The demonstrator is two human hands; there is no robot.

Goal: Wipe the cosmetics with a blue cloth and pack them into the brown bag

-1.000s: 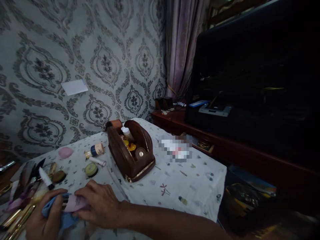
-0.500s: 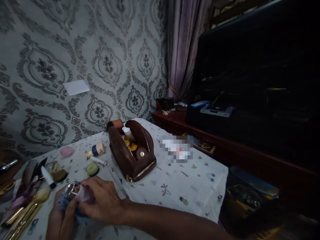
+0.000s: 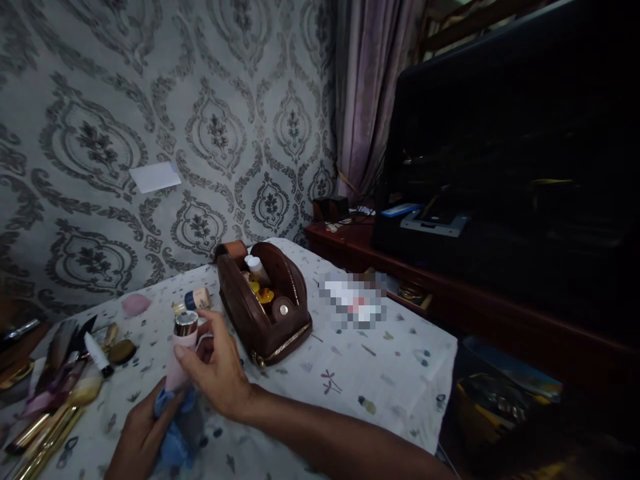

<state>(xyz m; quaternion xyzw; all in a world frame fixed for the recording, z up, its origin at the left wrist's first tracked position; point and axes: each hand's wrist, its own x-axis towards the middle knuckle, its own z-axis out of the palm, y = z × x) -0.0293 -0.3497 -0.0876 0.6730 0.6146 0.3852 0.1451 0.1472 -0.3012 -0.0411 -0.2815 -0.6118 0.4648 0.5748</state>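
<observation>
My right hand [image 3: 220,367] is closed around a pink cosmetic tube [image 3: 176,379] with a shiny silver cap, held cap up and slightly tilted. A blue cloth [image 3: 175,445] hangs from my left hand [image 3: 143,423], whose fingers are pinched on it at the tube's lower end. Just beyond the tube's cap lies a beige bottle with a dark blue band [image 3: 198,298]. To the right of my hands stands an open brown leather makeup bag [image 3: 240,310], with a white-capped bottle [image 3: 256,268] and yellow items inside.
Makeup brushes [image 3: 47,433], a white tube [image 3: 97,353] and a round dark container [image 3: 123,351] lie at the left. A pink sponge [image 3: 135,305] rests near the wall. Right of the patterned tablecloth [image 3: 395,400] stand a red-brown wooden cabinet [image 3: 345,241] and a large black screen [image 3: 500,153].
The tube has risen upright out of the blue cloth, its silver cap now on top. My right hand has moved up with it, and my left hand has shifted slightly right and down.
</observation>
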